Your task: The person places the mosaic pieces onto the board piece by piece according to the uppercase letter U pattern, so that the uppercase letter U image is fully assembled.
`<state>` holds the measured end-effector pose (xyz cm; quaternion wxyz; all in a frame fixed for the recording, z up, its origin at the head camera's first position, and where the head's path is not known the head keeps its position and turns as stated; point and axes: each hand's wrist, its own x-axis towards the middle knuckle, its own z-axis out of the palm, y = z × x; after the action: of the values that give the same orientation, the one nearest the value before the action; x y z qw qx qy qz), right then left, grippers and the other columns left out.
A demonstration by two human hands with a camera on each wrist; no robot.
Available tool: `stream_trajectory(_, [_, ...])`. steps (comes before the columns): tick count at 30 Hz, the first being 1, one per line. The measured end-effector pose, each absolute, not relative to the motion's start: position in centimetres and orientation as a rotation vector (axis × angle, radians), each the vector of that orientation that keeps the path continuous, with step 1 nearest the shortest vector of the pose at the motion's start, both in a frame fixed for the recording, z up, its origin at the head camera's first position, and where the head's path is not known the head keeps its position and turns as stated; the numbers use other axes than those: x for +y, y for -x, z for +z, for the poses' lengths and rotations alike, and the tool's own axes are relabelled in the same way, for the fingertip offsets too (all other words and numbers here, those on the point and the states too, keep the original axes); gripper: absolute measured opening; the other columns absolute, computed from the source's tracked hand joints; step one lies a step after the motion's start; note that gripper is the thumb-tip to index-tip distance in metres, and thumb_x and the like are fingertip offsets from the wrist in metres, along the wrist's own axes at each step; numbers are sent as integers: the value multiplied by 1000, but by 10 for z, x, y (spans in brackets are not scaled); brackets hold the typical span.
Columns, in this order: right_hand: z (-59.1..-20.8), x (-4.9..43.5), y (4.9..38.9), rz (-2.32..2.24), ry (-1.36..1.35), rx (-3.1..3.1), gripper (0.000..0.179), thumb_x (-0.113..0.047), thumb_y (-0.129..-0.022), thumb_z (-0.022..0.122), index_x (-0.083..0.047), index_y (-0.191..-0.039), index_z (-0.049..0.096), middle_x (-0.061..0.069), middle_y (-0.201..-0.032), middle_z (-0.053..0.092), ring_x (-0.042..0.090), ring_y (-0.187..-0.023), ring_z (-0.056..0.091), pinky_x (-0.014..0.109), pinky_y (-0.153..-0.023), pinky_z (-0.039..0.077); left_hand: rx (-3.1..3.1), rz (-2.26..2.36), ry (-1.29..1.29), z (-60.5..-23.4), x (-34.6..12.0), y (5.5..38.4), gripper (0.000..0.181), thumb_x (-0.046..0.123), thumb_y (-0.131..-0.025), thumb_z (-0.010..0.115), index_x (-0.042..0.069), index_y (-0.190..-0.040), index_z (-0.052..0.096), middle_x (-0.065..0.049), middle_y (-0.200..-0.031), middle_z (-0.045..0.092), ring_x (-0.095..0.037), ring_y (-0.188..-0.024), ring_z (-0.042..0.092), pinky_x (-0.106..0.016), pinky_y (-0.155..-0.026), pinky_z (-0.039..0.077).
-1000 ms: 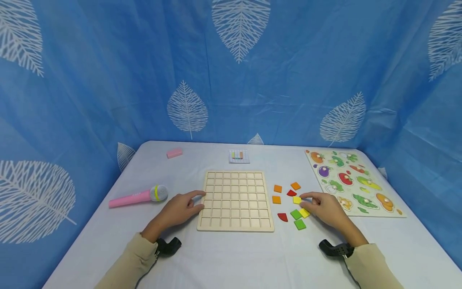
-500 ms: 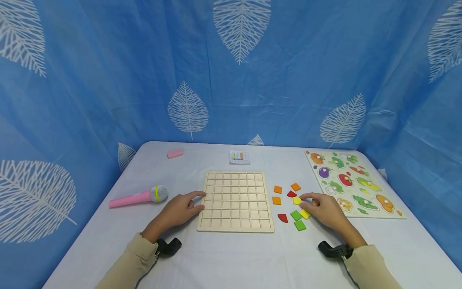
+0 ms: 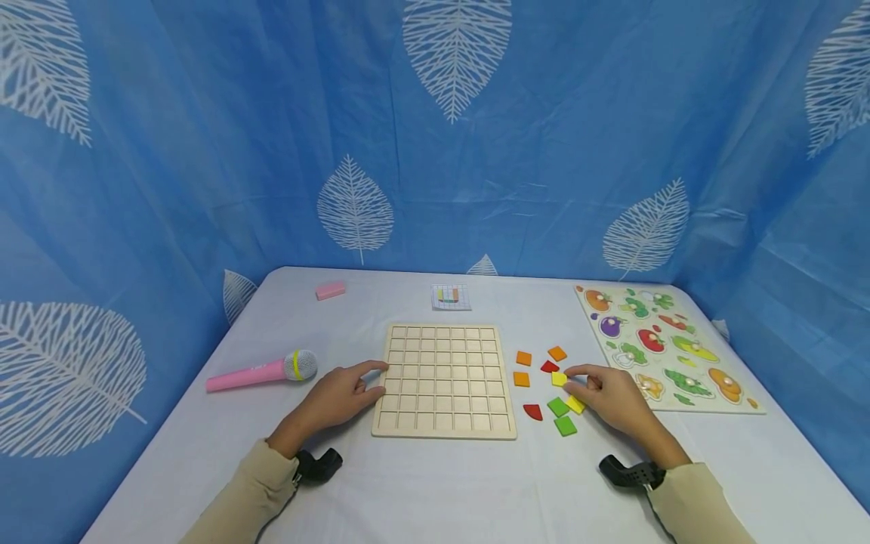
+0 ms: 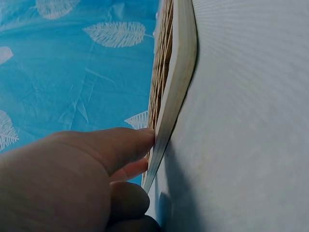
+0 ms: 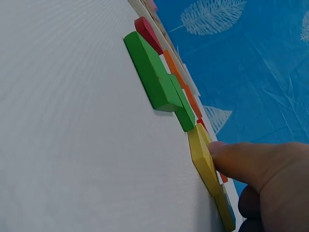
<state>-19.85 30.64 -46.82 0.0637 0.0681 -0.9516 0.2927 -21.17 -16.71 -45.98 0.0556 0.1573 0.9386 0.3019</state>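
On the white table (image 3: 462,491), the left hand (image 3: 340,394), loosely spread, touches the unfilled grid board (image 3: 443,381), while all the coloured tiles (image 3: 565,426) lie unplaced beside the right hand (image 3: 615,393), narrowly parted, apparently touching a yellow one (image 3: 559,378).

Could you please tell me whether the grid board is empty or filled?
The grid board is empty: it shows only bare wood, and the coloured tiles lie off it, to its right.
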Motion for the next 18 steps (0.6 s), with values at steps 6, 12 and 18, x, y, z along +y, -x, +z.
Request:
stream_trajectory(6, [-467,307,198,869,-196,-2886,29,-28,-91,79,-12,-115,76,-2,-58,42,18,-52,41,27,-50,29,2854,917,-477,-460,-168,211,43,32,-98,69,20,-139,63,7,-58,42,-8,-51,36,-26,-52,29])
stream_trajectory(12, [-468,307,198,892,-193,-2877,28,-29,-91,80,-13,-114,77,-2,-58,41,18,-52,40,28,-50,29,2841,918,-457,-462,-167,211,44,32,-98,70,21,-140,63,6,-59,44,-9,-52,37,-27,-52,30])
stream_trajectory(18, [-466,303,199,940,-215,-2858,28,-30,-91,79,-13,-114,76,-3,-58,41,18,-51,41,27,-49,29,2841,925,-461,-460,-167,211,44,32,-98,70,21,-140,63,6,-58,44,-9,-51,38,-26,-52,30])
